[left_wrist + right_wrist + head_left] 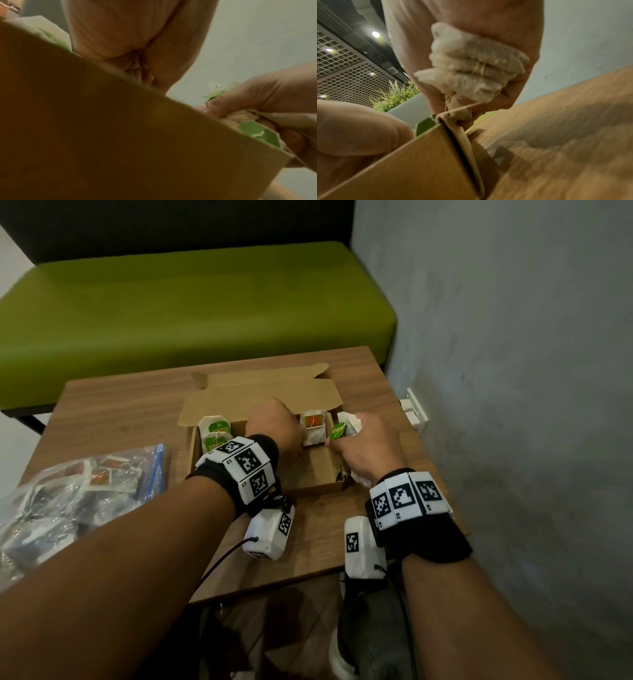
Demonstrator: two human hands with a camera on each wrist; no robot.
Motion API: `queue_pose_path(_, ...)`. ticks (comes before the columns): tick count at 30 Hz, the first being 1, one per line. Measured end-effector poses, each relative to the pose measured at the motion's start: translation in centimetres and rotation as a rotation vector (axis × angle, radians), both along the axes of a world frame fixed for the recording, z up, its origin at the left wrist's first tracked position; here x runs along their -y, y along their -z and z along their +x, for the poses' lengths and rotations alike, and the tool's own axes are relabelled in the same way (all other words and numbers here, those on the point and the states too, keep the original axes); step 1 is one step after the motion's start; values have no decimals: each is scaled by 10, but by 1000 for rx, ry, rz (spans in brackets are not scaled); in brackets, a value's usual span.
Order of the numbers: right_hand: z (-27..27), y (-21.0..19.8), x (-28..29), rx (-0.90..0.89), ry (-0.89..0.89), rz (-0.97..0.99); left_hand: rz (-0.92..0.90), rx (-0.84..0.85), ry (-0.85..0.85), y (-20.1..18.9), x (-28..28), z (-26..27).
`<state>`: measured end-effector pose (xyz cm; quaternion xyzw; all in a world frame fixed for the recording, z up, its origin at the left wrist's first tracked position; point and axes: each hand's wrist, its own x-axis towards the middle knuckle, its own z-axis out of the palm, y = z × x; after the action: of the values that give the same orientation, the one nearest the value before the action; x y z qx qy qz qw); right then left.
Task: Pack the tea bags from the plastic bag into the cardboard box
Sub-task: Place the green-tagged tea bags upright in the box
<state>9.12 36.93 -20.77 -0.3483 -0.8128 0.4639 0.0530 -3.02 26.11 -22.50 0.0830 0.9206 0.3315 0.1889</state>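
The right hand (366, 445) clutches a wad of tea bags (471, 70) at the cardboard box (318, 474) edge, the left hand (274, 426) pinches a red-tagged tea bag (313, 428) inside, so a trailing string could snag on the wall and spill bags onto the worktop (130, 412).

My head camera looks forward and down from above onto the counter (130, 409) and the cardboard box (260, 402). My left wrist camera sits low, very near the box's outer wall, facing up. My right wrist camera looks up along the box's corner. All three share the box.
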Motion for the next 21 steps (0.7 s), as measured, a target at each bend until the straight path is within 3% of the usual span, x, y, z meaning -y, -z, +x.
queue_pose_path(7,0,-1,-2,-39,2,-46,-46,-48,29,1,0,-1)
queue_pose_path(12,1,-13,0,-186,44,-14,-114,-108,107,-20,7,9)
queue_pose_path(17,-2,-27,14,-279,-69,2,180,-263,159,-65,27,22)
queue_pose_path(21,-11,-33,32,-269,-261,-64,464,-110,364,-86,51,32)
